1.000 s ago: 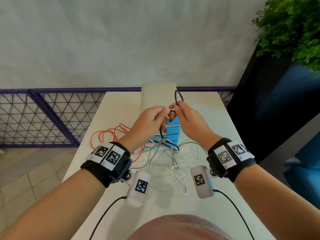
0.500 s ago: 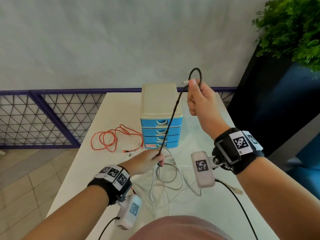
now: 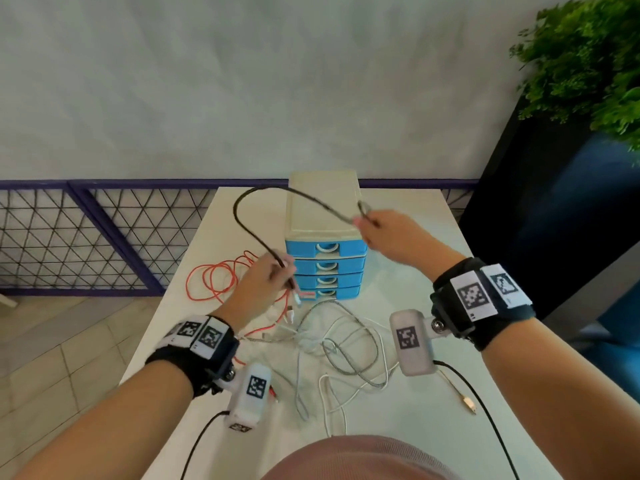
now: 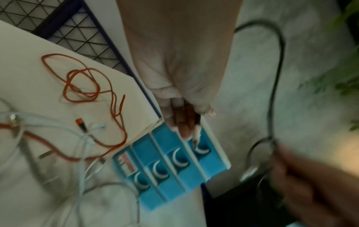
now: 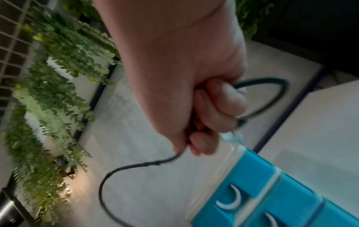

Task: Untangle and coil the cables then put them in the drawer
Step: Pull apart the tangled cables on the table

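Note:
A black cable arcs in the air over the table's far left. My left hand pinches one end of it beside the blue drawers; in the left wrist view the curled fingers hold the plug end. My right hand grips the other end with a small loop above the cream top of the drawer unit. The right wrist view shows that fist closed round the black cable. All the blue drawers are shut.
An orange cable lies loose left of the drawer unit. White and grey braided cables lie tangled on the white table in front of it. A purple mesh railing runs behind; a dark planter with foliage stands at the right.
My right hand came down from its raised position to the drawer unit's top. My left hand rose toward the drawers. The black cable went from taut to a wide slack arc on the left.

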Demonstrator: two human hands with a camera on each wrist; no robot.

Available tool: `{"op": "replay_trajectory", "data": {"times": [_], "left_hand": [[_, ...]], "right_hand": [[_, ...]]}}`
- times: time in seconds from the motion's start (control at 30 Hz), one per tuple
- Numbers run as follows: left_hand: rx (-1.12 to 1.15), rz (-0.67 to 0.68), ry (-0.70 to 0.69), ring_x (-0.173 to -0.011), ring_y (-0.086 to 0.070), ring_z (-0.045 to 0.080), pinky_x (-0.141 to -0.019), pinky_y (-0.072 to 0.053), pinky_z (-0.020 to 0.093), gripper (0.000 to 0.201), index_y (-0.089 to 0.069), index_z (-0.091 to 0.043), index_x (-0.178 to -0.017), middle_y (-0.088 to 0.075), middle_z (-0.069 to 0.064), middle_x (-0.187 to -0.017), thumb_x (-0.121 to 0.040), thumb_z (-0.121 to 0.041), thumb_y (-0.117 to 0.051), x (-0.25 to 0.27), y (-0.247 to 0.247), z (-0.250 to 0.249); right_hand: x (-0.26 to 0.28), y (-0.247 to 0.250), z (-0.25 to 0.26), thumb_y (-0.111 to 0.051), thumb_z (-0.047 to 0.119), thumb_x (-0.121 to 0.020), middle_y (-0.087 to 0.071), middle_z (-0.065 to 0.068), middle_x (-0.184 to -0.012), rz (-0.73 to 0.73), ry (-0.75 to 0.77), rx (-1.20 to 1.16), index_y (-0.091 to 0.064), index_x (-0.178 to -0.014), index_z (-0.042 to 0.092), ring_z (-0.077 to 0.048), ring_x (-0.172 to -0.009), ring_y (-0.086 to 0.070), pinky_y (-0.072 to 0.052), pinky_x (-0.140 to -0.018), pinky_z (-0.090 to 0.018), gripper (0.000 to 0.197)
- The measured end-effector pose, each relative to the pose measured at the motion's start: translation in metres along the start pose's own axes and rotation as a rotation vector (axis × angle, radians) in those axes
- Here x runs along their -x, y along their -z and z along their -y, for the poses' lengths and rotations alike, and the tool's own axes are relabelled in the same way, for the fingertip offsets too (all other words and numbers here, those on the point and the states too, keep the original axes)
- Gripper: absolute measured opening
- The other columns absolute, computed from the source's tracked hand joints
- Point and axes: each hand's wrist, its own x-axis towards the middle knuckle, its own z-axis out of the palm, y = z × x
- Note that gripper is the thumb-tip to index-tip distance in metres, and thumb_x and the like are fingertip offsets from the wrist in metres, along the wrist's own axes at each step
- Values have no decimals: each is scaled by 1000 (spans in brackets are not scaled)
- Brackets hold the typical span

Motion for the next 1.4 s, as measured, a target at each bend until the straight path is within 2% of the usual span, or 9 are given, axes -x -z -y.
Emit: {"op": "replay_trajectory", "data": {"times": [0.17,0.3,0.43,0.57,0.73,0.93,1.1,1.27,1.4], "left_hand": [[-287,-148,206,-55,-53,18,-45,-45,24,17,-52,-13,-104,-61,7,-70,-100,-24,-40,-5,61,-6],[-994,133,384,-101,-57,30,-81,-46,34,30,-53,-7,-114,-56,17,-123,-99,-28,-37,4,78,7],[-661,123,-81,-134,-35,16,-112,-30,32,58,-31,-18,-145,-34,0,-147,-94,-33,-53,17,33,-12],[-366,433,-107,-119,-45,-5,-97,-33,9,71,-23,-28,-146,-46,-19,-129,-88,-34,-64,27,-17,-31],[-391,435,52,-72,-52,6,-69,-41,21,27,-54,-24,-119,-59,-4,-86,-93,-32,-55,16,-6,-8],[-564,447,-31,-77,-55,-5,-69,-40,11,7,-67,-26,-90,-64,-11,-84,-90,-24,-61,0,32,-5],[-758,145,18,-88,-63,22,-78,-49,33,10,-69,-23,-95,-70,1,-96,-89,-22,-62,-17,73,11],[-917,-156,-80,-106,-54,24,-89,-48,39,38,-50,-18,-124,-50,6,-122,-87,-14,-60,-13,70,12],[-753,291,-203,-79,-56,11,-73,-49,30,5,-56,-25,-94,-60,-8,-90,-91,-29,-54,8,14,-1]], "right_hand": [[13,-25,-18,-35,37,-102,-57,2,-67,415,-106,243,-53,-80,12,-10,-52,-44,-34,-49,-19,37],[12,-46,-17,-37,35,-102,-59,-7,-88,382,-77,307,-53,-90,11,-21,-78,-54,-42,-73,-32,31],[12,-67,-7,-40,35,-101,-60,0,-75,376,0,157,-54,-85,14,-15,-70,-55,-42,-68,-29,30],[11,-79,-2,-46,28,-99,-69,-3,-87,409,59,-45,-58,-95,19,-15,-69,-62,-48,-63,-26,15],[16,-62,-15,-45,-4,-92,-68,-13,-100,309,-66,-198,-45,-126,19,-3,-41,-46,-36,-44,-15,41],[15,-62,-20,-52,45,-95,-43,6,-58,269,-60,-82,-71,-100,15,-7,-47,-32,-25,-45,-16,36],[12,-58,-13,-36,18,-103,-45,1,-60,153,-199,-649,-55,-96,4,-13,-46,-37,-35,-47,-22,25],[12,-58,-7,-33,19,-100,-41,-2,-63,169,-228,-1162,-42,-84,13,-17,-49,-42,-43,-58,-31,20],[13,-64,-9,-33,32,-104,-30,4,-56,88,-145,-915,-51,-101,10,-9,-41,-28,-39,-47,-24,28]]}}
